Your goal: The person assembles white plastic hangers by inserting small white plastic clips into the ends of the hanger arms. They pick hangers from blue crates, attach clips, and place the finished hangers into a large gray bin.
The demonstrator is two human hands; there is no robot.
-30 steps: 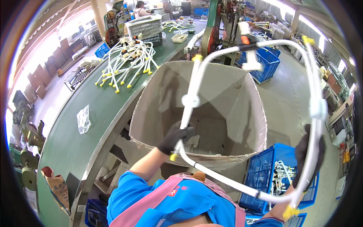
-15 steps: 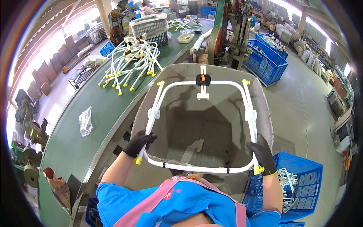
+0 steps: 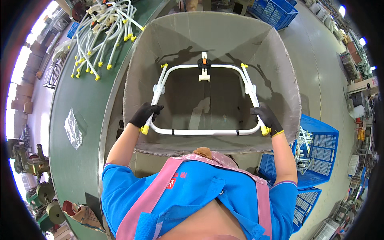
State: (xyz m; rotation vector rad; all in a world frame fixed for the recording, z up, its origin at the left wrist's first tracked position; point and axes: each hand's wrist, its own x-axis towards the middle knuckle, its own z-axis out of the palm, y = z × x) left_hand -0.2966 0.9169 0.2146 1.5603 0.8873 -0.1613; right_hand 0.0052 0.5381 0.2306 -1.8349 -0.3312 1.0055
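Observation:
A white tubular metal frame (image 3: 204,132), roughly rectangular with rounded corners, is held level between my two hands. Gloved in black, my left hand (image 3: 145,115) wraps round its left side near a yellow end cap (image 3: 145,130). My right hand (image 3: 267,118), in a matching glove, closes on the right side near another yellow cap (image 3: 265,131). The far bar carries a black clip (image 3: 204,63) with an orange button and a cream bracket. Below the frame gapes a large grey-brown bin (image 3: 212,30), and the frame lies within its rim as seen from above.
On the green worktable (image 3: 96,152) at left lie a pile of white tube parts (image 3: 105,38) with yellow ends and a clear plastic bag (image 3: 73,129). Blue crates stand at right, one crate (image 3: 322,154) holding white tube parts; another blue crate (image 3: 274,14) is beyond the bin.
My view has tilted down, so the bin's inside shows more fully. Both hands keep their hold while the frame has gone lower, toward the bin's opening.

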